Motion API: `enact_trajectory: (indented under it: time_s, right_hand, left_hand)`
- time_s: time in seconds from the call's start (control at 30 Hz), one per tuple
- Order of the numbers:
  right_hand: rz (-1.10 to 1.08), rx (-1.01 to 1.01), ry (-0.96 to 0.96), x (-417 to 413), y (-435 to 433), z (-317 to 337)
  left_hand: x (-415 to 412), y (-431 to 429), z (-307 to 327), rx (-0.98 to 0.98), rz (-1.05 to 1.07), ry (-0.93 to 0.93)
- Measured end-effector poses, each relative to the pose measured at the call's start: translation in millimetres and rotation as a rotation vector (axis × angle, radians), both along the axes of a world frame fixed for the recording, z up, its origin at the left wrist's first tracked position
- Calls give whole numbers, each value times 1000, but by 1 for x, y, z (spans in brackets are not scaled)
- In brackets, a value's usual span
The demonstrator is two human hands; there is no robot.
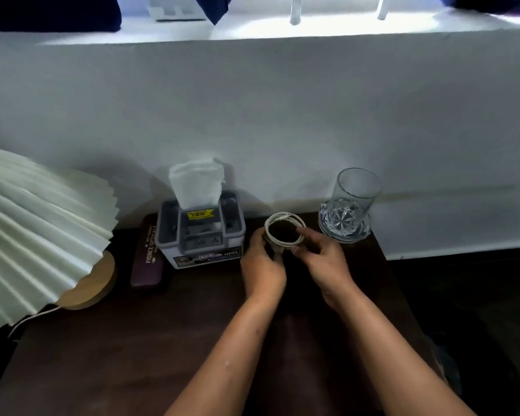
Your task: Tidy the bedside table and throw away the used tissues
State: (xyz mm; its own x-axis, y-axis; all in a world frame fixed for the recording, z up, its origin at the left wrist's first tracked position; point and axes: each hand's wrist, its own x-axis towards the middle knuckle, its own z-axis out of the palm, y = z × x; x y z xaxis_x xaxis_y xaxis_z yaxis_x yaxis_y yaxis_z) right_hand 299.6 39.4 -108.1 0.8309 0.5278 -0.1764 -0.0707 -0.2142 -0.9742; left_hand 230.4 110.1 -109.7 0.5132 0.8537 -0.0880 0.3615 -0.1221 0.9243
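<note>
At table [132, 340] rear | left hand [261, 265] fingers curled round coiled cable [282, 215] | right hand [324, 262] fingers pinch it

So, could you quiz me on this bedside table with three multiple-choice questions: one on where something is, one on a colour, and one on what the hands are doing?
1. Where does the glass stand relative to the tissue box?
A) to its left
B) to its right
C) on top of it

2. What colour is the cable?
A) white
B) red
C) black

3. What are the left hand and the right hand doing?
A) resting flat and empty
B) lifting the glass
C) both holding the coiled cable

Answers:
1 B: the glass stands by the wall, on the far side of the hands from the tissue box.
2 A: the coil shows white against the dark table.
3 C: both hands curl round the coil, one on each side.
</note>
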Motion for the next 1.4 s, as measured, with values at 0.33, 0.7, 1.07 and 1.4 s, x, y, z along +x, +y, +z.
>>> enact_trajectory:
  time_s: [0.33,0.7,1.07,1.4]
  right_hand:
    - [256,-489,-465,5,-4,-16]
    - [342,-205,-513,-50,40,18]
    - [280,-110,-440,-70,38,22]
    - [428,-235,-470,-72,23,21]
  left_hand:
    - [5,-1,-21,337,-243,318]
    - [-81,44,41,685,298,50]
    - [-89,72,16,147,277,-102]
    - [-102,59,21,229,245,39]
